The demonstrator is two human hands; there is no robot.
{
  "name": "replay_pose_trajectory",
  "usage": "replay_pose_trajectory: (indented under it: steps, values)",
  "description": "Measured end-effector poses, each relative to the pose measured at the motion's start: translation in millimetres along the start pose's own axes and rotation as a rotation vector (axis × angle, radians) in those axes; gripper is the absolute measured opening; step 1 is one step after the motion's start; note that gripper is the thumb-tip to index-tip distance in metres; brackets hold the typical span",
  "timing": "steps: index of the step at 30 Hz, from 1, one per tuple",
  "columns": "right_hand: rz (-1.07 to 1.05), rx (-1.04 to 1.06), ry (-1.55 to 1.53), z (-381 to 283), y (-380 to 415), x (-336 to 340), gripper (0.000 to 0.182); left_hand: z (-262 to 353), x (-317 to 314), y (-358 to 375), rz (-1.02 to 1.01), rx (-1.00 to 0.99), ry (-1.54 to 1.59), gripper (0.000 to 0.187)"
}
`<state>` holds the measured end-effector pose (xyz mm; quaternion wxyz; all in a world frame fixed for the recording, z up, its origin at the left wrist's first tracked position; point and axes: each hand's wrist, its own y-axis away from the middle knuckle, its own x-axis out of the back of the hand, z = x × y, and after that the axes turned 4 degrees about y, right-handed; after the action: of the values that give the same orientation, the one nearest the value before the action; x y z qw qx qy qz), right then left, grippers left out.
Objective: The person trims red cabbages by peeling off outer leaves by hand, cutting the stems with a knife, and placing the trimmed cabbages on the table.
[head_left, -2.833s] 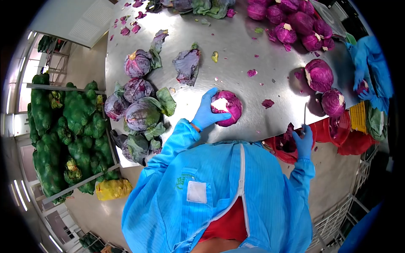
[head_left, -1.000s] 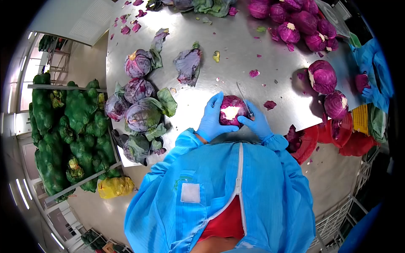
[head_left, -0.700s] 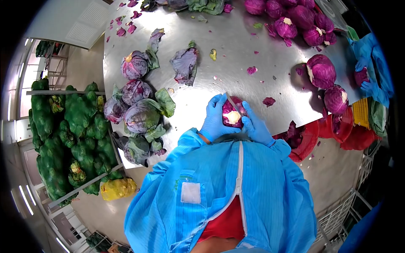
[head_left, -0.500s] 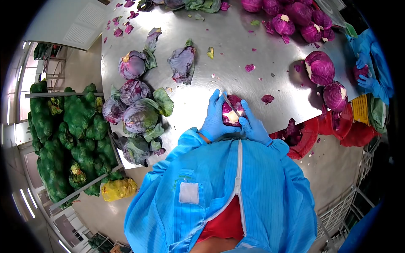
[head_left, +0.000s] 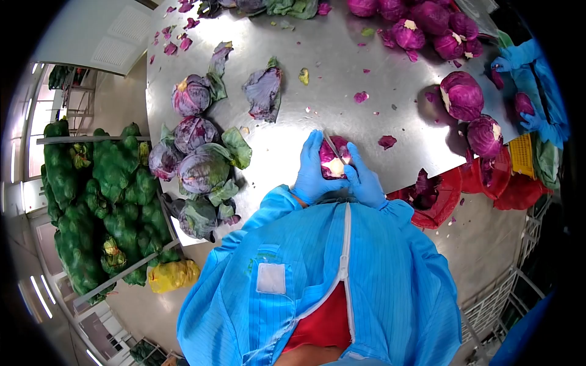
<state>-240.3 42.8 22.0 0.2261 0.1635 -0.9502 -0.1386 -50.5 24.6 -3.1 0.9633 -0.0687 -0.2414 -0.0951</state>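
Note:
My left hand (head_left: 310, 172), in a blue glove, is wrapped around the side of a small red cabbage (head_left: 333, 167) near the table edge. The cabbage's pale cut stem end faces up toward me. In my gloved right hand (head_left: 365, 183) is a knife (head_left: 333, 147), its narrow blade lying across the top of the cabbage; the handle is hidden by my fingers. To the left sit several untrimmed red cabbages (head_left: 203, 168) with dull outer leaves. A loose outer leaf (head_left: 264, 93) lies beyond my left hand.
Trimmed cabbages (head_left: 462, 96) stand on the metal table (head_left: 329, 67) at right, with more piled at the far right. Red baskets (head_left: 436, 210) holding leaves are below the right edge. Netted green sacks (head_left: 104, 201) stand at left. A co-worker's gloved hand (head_left: 532, 124) holds another cabbage.
My hands and the knife have shifted only slightly on the cabbage. At the right, one of the co-worker's hands has moved away from their cabbage, with a purple leaf piece beside it.

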Motion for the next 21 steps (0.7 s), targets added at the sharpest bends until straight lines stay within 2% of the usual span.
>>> replay_pose_trajectory:
  steps: [4,7,8,11,13,14,17,20,21]
  values:
    - [-0.052,0.014,0.017,-0.3,2.8,11.0,0.064,-4.5,4.5,-1.0,-0.025,-0.027,-0.014,0.128]
    - [-0.181,0.033,0.026,1.8,-3.6,31.9,0.059,-5.2,5.7,0.7,-0.028,-0.055,0.004,0.129]
    - [-0.181,0.045,-0.059,1.6,-4.5,35.2,0.055,-4.8,7.5,0.0,-0.04,-0.064,0.008,0.129]
    - [-0.06,-0.177,-0.413,13.9,-19.6,53.7,0.053,-3.1,13.6,5.7,-0.058,-0.081,0.025,0.129]
    - [0.045,-0.153,-0.383,32.6,-26.8,66.1,0.052,-3.0,16.5,8.1,-0.049,-0.081,0.044,0.129]
    - [0.099,-0.146,-0.367,42.0,-27.3,69.1,0.052,-11.9,14.7,11.2,-0.039,-0.048,0.166,0.129]
    - [0.152,-0.238,-0.308,35.3,-21.4,76.4,0.055,-22.7,13.2,13.5,-0.024,0.008,0.272,0.129]
    - [0.286,0.212,0.024,21.4,-18.1,45.3,0.059,-18.7,8.7,11.6,0.028,0.012,0.269,0.123]
    - [0.248,0.242,0.148,6.7,-16.7,37.0,0.059,-15.7,5.7,10.0,0.051,0.019,0.285,0.121]
